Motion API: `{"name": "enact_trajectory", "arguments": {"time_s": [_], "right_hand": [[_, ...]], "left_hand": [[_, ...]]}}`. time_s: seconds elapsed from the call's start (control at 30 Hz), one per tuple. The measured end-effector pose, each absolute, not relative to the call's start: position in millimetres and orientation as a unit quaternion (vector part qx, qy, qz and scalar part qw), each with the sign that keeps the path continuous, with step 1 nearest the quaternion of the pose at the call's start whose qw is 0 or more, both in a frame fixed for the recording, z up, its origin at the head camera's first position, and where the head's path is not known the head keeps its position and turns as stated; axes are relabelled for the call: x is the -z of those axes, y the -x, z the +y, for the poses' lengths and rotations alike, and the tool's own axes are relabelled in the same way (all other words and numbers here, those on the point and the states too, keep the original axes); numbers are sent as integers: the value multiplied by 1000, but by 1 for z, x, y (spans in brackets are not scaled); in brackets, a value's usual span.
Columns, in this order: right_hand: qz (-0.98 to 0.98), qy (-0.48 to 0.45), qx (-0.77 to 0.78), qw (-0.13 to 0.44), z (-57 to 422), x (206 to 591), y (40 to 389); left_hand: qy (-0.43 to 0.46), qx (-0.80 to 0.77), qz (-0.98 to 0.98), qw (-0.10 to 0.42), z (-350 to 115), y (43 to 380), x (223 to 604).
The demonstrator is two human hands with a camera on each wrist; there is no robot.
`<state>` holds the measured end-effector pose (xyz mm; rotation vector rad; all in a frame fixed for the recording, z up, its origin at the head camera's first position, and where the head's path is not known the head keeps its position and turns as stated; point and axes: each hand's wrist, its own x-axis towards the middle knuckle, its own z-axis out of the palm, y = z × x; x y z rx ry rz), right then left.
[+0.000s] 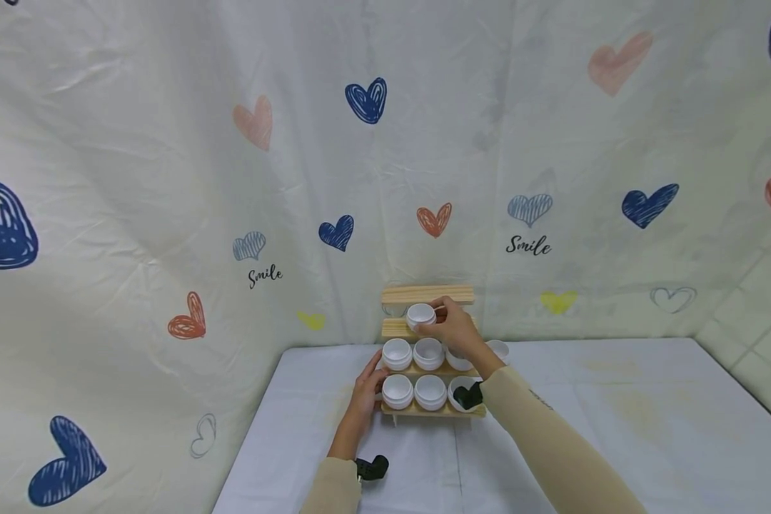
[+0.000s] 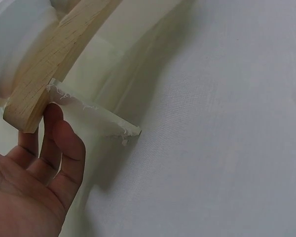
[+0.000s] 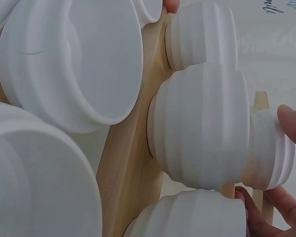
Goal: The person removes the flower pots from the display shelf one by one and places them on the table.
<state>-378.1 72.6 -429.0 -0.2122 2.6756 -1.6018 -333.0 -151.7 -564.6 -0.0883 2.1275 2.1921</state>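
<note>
A tiered wooden stand (image 1: pixel 427 294) holds rows of white round pots, open at the top. My right hand (image 1: pixel 456 332) pinches one white pot (image 1: pixel 420 315) at the third tier; whether its base touches the plank is unclear. In the right wrist view, the thumb and fingertips (image 3: pixel 291 123) lie against the sides of that pot (image 3: pixel 264 148). My left hand (image 1: pixel 363 400) is at the stand's left end. In the left wrist view, its curled fingers (image 2: pixel 71 140) hold the end of a plank (image 2: pixel 59 59).
White pots stand on the lower tier (image 1: pixel 397 391) and the middle tier (image 1: pixel 397 354). Another pot (image 1: pixel 498 350) shows beyond my right forearm, its support hidden. A white cloth covers the table (image 1: pixel 591 421). A heart-patterned curtain (image 1: pixel 462 143) hangs close behind the stand.
</note>
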Motion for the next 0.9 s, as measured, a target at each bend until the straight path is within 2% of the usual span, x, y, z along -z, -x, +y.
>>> {"name": "enact_trajectory", "arguments": {"time_s": [0.9], "right_hand": [[852,87,517,-3,78,433,379]], "left_hand": [[33,-711,701,40,-149,333,565]]}}
